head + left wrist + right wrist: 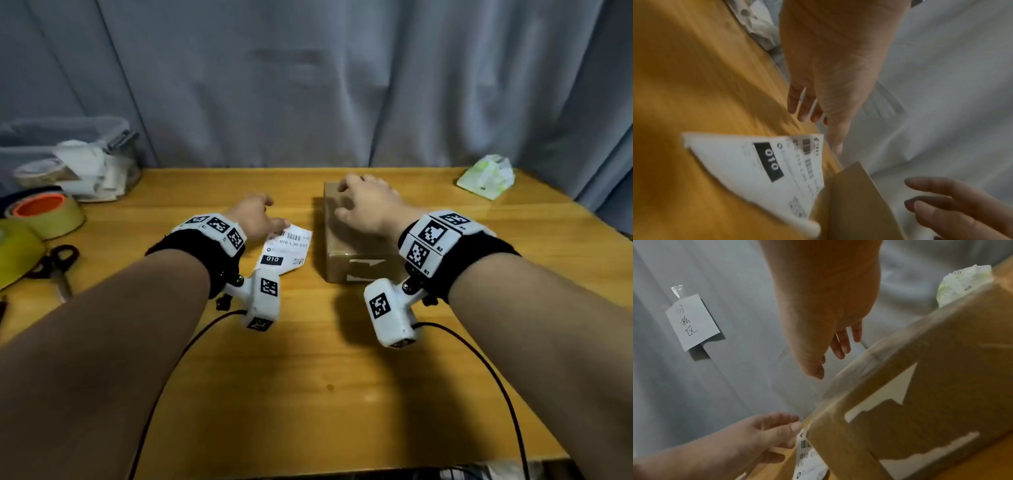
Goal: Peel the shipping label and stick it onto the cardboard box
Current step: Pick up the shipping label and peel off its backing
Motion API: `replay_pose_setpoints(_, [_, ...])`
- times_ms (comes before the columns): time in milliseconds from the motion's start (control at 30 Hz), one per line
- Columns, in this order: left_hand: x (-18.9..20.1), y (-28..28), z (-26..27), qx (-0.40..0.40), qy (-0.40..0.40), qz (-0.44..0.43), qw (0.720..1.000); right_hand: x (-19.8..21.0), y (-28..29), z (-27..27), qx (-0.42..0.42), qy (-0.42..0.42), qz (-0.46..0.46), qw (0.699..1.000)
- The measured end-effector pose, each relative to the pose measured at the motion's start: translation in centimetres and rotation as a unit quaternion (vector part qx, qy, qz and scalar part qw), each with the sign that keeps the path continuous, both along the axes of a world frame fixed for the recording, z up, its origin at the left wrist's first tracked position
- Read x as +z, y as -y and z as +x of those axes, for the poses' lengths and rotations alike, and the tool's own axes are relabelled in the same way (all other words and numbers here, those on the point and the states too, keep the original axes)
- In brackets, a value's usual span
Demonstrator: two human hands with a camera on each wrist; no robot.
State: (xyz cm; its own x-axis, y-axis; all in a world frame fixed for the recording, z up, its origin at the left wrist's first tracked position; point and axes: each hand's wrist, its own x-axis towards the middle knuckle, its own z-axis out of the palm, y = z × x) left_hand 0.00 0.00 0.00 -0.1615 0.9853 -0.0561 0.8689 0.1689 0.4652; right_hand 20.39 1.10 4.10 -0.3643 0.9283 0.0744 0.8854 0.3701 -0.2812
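Tape rolls (pixel 51 214) and scissors (pixel 56 265) lie at the table's (pixel 308 359) left edge, a green packet (pixel 486 176) at its far right corner. Only the right wrist view shows a handwritten note (pixel 692 321) on the curtain. The left hand (pixel 257 217), fingers loosely spread, hovers at the shipping label's (pixel 286 250) far end, contact unclear. The right hand (pixel 368 204) rests open-fingered above the cardboard box (pixel 352 260), just right of the label.

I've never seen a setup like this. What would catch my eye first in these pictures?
Probably the two bare forearms reaching over the wooden table, each wrist wearing a band of black-and-white square patterns. The right hand is over a cardboard box at the table's middle. Just left of it, the left hand reaches a white shipping label printed "010".
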Motion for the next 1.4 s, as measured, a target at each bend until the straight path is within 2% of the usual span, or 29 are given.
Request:
replay_pose_setpoints(100, [-0.5, 0.0, 0.9, 0.006, 0.055, -0.019, 0.998, -0.2, 0.1, 0.4, 0.002, -0.011, -0.004, 1.000])
replay_pose_setpoints(200, [-1.4, 0.1, 1.2, 0.017, 0.041, -0.011, 0.999, -0.6, 0.4, 0.7, 0.002, -0.027, -0.005, 1.000])
replay_pose_setpoints(333, [-0.4, 0.3, 0.5, 0.043, 0.065, 0.088, 0.993, -0.7, 1.0, 0.7, 0.011, -0.057, 0.033, 0.998])
replay_pose_setpoints(400, [1.8, 0.4, 0.4, 0.049, 0.135, 0.203, 0.969, -0.4, 1.4, 0.3, 0.034, -0.079, 0.082, 0.993])
replay_pose_setpoints(467, [4.8, 0.9, 0.7, 0.037, 0.206, 0.305, 0.929, 0.6, 1.8, -0.2, 0.045, -0.124, 0.120, 0.984])
replay_pose_setpoints(533, [7.3, 1.4, 1.4, -0.001, 0.251, 0.348, 0.903, 2.1, 1.8, -0.9, 0.041, -0.202, 0.112, 0.972])
replay_pose_setpoints(600, [8.5, 1.8, 2.6, -0.040, 0.270, 0.360, 0.892, 3.5, 1.5, -1.3, 0.021, -0.292, 0.090, 0.952])
replay_pose_setpoints(700, [9.0, 2.4, 4.4, -0.081, 0.297, 0.353, 0.884, 4.8, 1.2, -0.9, -0.016, -0.361, 0.109, 0.926])
replay_pose_setpoints(867, [8.1, 2.7, 5.9, -0.098, 0.308, 0.308, 0.895, 4.0, 0.9, 0.4, -0.034, -0.379, 0.147, 0.913])
replay_pose_setpoints(1000, [7.5, 3.5, 6.8, -0.127, 0.357, 0.239, 0.894, 2.6, 0.7, 1.4, -0.036, -0.422, 0.152, 0.893])
replay_pose_setpoints(1233, [7.0, 4.4, 6.9, -0.152, 0.494, 0.138, 0.845, 2.4, 1.6, 2.8, -0.011, -0.401, 0.177, 0.899])
replay_pose_setpoints(1400, [7.1, 4.4, 7.2, -0.155, 0.491, 0.107, 0.850, 2.7, 1.6, 3.3, 0.003, -0.401, 0.155, 0.903])
